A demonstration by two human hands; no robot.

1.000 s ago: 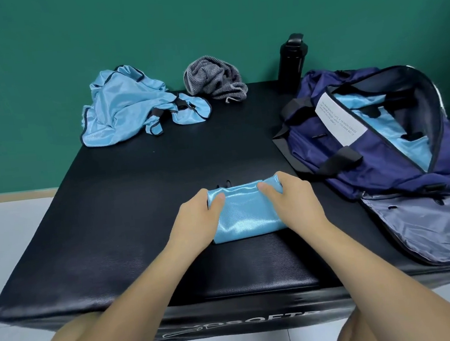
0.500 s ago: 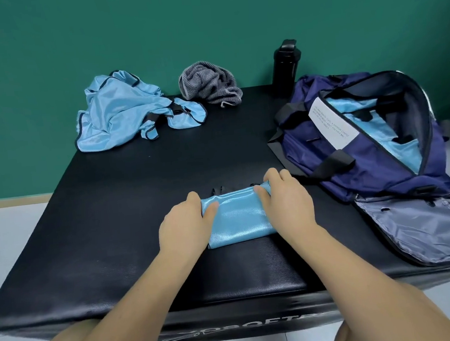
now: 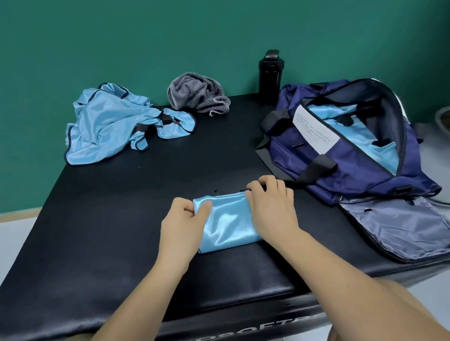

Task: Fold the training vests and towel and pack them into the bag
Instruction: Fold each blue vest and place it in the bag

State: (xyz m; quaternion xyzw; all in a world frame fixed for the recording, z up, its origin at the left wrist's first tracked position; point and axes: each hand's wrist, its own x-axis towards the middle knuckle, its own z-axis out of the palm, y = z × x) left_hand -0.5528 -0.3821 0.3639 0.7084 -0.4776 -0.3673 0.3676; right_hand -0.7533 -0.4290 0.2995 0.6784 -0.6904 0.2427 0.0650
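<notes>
The folded vest point(image 3: 227, 225) lies near the front of the surface point(image 3: 113, 222); the left hand point(image 3: 181, 229) and right hand point(image 3: 272, 207) grasp its two ends with curled fingers. The open bag point(image 3: 355, 163) beside it already holds blue cloth point(image 3: 379, 152). A crumpled vest point(image 3: 107, 129) and the towel point(image 3: 197, 93) are not yet folded.

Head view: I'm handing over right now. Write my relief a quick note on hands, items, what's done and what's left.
Left hand grips the left end of the folded vest; right hand grips its right end, fingers curled over the far edge.
The folded vest lies on the mat near the front edge, beside the open bag.
Done: this vest is folded; blue fabric is already in the bag.
Left: pack this vest, then fold and pack the crumpled vest pile at the far left and the towel at the back.
</notes>
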